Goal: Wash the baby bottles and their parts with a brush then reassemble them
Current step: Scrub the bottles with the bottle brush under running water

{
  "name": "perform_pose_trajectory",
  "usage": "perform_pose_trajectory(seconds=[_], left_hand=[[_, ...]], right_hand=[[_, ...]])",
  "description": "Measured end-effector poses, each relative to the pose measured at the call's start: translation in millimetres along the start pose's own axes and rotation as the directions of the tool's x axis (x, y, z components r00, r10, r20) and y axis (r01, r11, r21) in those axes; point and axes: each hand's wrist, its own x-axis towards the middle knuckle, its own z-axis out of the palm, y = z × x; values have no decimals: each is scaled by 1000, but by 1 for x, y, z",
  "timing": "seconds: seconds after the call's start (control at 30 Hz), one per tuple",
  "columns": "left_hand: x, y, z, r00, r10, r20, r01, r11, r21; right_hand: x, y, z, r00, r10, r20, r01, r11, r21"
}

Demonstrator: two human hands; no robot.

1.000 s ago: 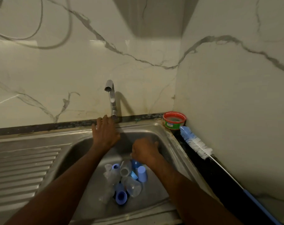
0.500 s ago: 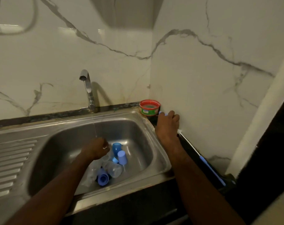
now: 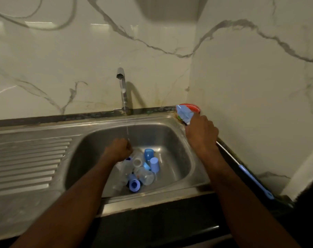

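Several clear baby bottles and blue caps and rings lie piled in the steel sink basin. My left hand is curled in a fist over the pile, under a thin stream of water from the tap; what it holds is hidden. My right hand grips the bottle brush at the sink's right rim. The brush's blue and white head sticks up past my fingers. Its wire stem and blue handle trail back along the dark counter.
A red and green tub stands in the back right corner behind the brush head. A ribbed steel draining board lies left of the basin. Marble walls close in the back and right.
My right hand went from the basin to the brush on the counter and now lifts its head end. My left hand left the tap and curled over the pile. Water now runs.
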Motion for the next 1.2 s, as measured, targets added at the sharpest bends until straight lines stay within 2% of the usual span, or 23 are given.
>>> perform_pose_trajectory(seconds=[0.1, 0.17, 0.23, 0.33, 0.43, 0.53, 0.67, 0.77, 0.83, 0.9, 1.0, 1.2], left_hand=[[4, 12, 7, 994, 52, 94, -42, 994, -101], [7, 22, 18, 979, 52, 197, -38, 997, -70], [13, 31, 34, 978, -27, 206, 29, 1000, -10], [23, 37, 51, 983, -144, 116, 143, 990, 12], [30, 33, 57, 977, -103, 184, 92, 994, 66], [35, 22, 49, 982, -71, 175, 86, 993, -79], [35, 6, 20, 989, -145, 8, 136, 906, -400], [28, 0, 4, 975, -138, -176, -10, 758, -652], [22, 2, -7, 947, -146, -285, -125, 650, -749], [20, 7, -15, 920, -151, -362, -209, 591, -779], [19, 11, -18, 914, -167, -370, -238, 517, -822], [23, 10, -14, 917, -81, -391, -307, 482, -821]], right_hand=[[-12, -29, 4, 985, -174, -13, 174, 984, 24], [-18, -41, 10, 969, -243, 40, 240, 968, 76], [-21, -47, 16, 960, -261, 100, 250, 962, 113], [-22, -46, 22, 951, -236, 199, 221, 971, 93], [-18, -40, 22, 920, -219, 325, 226, 974, 15], [-15, -37, 23, 909, -199, 366, 205, 979, 23], [-11, -38, 27, 932, -186, 313, 185, 982, 32], [-11, -41, 27, 942, -228, 248, 239, 971, -15], [-11, -41, 26, 942, -273, 197, 281, 960, -16], [-8, -40, 25, 944, -295, 149, 295, 955, 25], [-3, -39, 27, 959, -271, 88, 266, 962, 66], [17, -40, 37, 963, -255, -85, 257, 966, 7]])
